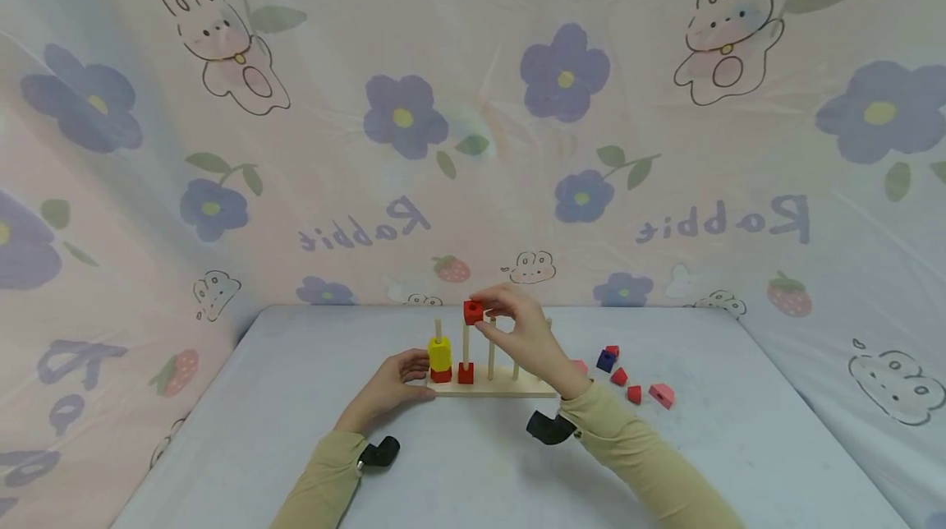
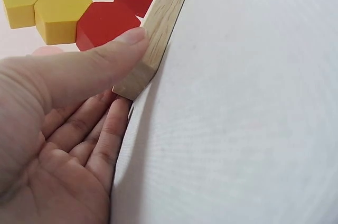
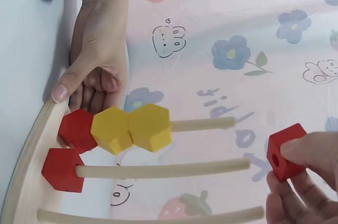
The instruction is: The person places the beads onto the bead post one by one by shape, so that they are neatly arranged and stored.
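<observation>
My right hand pinches a red block with a round hole, between thumb and fingers. In the head view that block is at the top of the second peg; in the right wrist view a gap separates it from the peg tips. At the left end of the wooden peg board, my left hand grips the base, its thumb on the front edge and fingers at the end. Two yellow hexagonal blocks sit over a red one on the first peg. Another red block sits at the second peg's foot.
Right of the board lie several loose blocks, among them a dark blue block, red blocks and a pinkish-red one. More bare pegs rise behind my right hand. A patterned curtain stands behind the white table.
</observation>
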The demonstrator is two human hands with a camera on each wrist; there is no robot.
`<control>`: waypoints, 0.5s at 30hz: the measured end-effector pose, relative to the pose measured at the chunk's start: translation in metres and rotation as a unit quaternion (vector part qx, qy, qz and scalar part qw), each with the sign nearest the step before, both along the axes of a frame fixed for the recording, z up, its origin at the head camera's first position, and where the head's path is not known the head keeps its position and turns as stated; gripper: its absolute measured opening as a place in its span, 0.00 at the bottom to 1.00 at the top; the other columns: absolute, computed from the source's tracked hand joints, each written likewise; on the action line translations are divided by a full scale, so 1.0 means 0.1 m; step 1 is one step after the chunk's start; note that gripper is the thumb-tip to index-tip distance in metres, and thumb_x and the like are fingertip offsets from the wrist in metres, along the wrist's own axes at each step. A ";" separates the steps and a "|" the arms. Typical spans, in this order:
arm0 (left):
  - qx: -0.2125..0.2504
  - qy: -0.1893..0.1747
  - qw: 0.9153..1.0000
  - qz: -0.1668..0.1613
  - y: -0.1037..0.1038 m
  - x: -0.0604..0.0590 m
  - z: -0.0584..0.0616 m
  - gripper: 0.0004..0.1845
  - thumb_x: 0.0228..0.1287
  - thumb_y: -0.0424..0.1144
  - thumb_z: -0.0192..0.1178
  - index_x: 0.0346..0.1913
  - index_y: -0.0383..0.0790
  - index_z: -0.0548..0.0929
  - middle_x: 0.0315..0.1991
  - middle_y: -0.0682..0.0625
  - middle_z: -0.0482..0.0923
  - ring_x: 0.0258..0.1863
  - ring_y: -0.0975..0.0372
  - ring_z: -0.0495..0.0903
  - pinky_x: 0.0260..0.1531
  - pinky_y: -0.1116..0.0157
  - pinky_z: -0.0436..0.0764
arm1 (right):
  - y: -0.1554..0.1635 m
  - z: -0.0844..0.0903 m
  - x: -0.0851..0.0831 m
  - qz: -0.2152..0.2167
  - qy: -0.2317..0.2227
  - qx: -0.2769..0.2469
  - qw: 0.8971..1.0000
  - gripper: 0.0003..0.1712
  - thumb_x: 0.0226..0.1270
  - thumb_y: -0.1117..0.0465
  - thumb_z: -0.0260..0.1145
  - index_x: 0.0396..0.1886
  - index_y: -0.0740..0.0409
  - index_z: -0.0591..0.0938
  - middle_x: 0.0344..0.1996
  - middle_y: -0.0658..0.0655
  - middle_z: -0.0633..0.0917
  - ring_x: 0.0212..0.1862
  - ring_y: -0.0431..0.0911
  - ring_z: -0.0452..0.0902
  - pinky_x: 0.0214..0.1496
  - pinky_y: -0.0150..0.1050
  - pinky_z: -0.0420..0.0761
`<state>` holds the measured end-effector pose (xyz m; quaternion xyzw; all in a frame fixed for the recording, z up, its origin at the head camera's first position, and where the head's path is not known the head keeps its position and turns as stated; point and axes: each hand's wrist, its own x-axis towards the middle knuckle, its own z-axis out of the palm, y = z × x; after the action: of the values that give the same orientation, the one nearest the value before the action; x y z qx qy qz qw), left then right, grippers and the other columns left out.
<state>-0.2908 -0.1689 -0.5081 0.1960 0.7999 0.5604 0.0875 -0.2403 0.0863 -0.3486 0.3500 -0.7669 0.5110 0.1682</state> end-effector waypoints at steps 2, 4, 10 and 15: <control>0.000 -0.001 1.000 0.000 0.00 0.01 0.01 0.35 0.50 0.32 0.73 0.61 0.32 0.71 0.55 0.42 0.75 0.53 0.52 0.76 0.56 0.60 0.76 | -0.05 -0.02 -0.01 -0.007 0.001 -0.001 1.000 0.19 0.56 0.79 0.67 0.49 0.71 0.79 0.44 0.67 0.79 0.44 0.59 0.79 0.49 0.56 0.80; -0.001 -0.004 1.000 0.003 0.00 0.01 0.01 0.35 0.49 0.32 0.74 0.61 0.32 0.71 0.55 0.42 0.75 0.53 0.52 0.77 0.56 0.60 0.76 | -0.09 -0.04 -0.02 -0.011 -0.004 -0.002 1.000 0.18 0.56 0.79 0.66 0.48 0.72 0.79 0.44 0.68 0.79 0.44 0.59 0.79 0.49 0.56 0.80; -0.004 -0.005 1.000 0.007 0.01 0.01 0.01 0.35 0.49 0.31 0.73 0.61 0.32 0.71 0.56 0.42 0.75 0.53 0.52 0.76 0.56 0.58 0.75 | -0.16 -0.13 -0.06 -0.011 -0.032 -0.012 0.999 0.19 0.56 0.80 0.65 0.49 0.73 0.78 0.44 0.68 0.78 0.45 0.60 0.78 0.49 0.55 0.80; 0.002 -0.004 1.000 0.007 0.01 0.01 0.00 0.35 0.50 0.29 0.72 0.62 0.31 0.70 0.56 0.41 0.74 0.54 0.50 0.76 0.57 0.55 0.75 | -0.20 -0.20 -0.08 -0.012 -0.045 -0.022 0.999 0.20 0.55 0.82 0.64 0.49 0.74 0.76 0.44 0.70 0.77 0.46 0.62 0.77 0.47 0.56 0.81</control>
<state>-0.2899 -0.1675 -0.5079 0.1881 0.7997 0.5637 0.0859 -0.2483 0.0661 -0.3684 0.3138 -0.7661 0.5411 0.1478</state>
